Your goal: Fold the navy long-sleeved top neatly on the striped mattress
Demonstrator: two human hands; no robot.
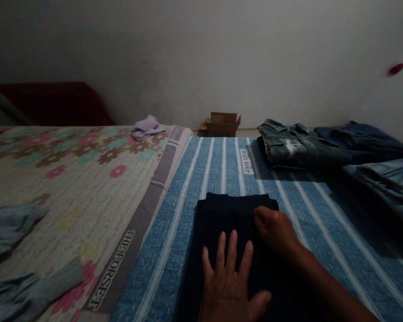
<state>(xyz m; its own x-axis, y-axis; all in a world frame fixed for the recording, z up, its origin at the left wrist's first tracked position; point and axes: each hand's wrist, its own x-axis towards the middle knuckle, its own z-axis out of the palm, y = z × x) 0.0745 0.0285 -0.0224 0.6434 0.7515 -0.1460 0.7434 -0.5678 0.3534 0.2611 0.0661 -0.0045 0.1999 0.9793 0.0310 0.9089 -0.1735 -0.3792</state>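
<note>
A folded dark navy garment (237, 203) lies on the blue striped bedspread in front of me; its exact kind is hard to make out in the dim light. My left hand (226, 277) rests palm down on the lower part of it, fingers spread and nothing held. At the upper right of the garment is my right hand (275, 226), its fingers curled closed against the dark cloth and pinching it near the edge. The curled fingertips are partly hidden.
Blue striped bedspread (161, 268) covers this surface. Back right lie a folded grey-green denim jacket (298, 145), dark blue jeans (366, 136) and light jeans (392, 179). Leftward, a floral sheet (77, 179) bears grey clothing (27, 286) and a lilac cloth (147, 127). A cardboard box (221, 125) stands behind.
</note>
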